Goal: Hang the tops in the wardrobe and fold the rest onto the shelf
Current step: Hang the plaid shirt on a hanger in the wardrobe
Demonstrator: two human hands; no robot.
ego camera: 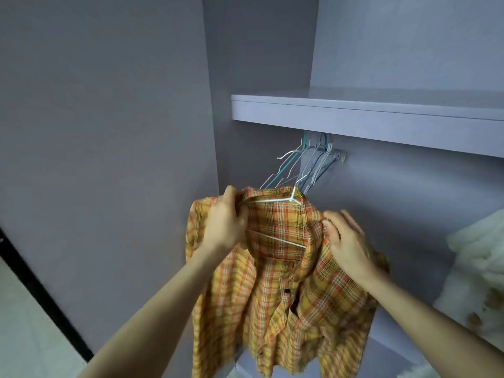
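Grey-lilac wardrobe (pixel 114 132) panels fill the background, with a shelf (pixel 368 118) running across the upper right. Below it, the left hand (pixel 225 222) grips the left shoulder of a yellow-and-orange plaid shirt (pixel 286 296), fingers curled round the cloth beside the collar, while the right hand (pixel 346 241) pinches the right shoulder fabric. A white hanger (pixel 275 199) sits inside the shirt's neck opening, its lower bar crossing the open collar. The shirt hangs in front of the wardrobe opening, its hem dropping out of view. Behind it, a cluster of bare wire hangers (pixel 308 165) hangs under the shelf. Pale, fluffy fabric (pixel 480 257) lies at the right edge.
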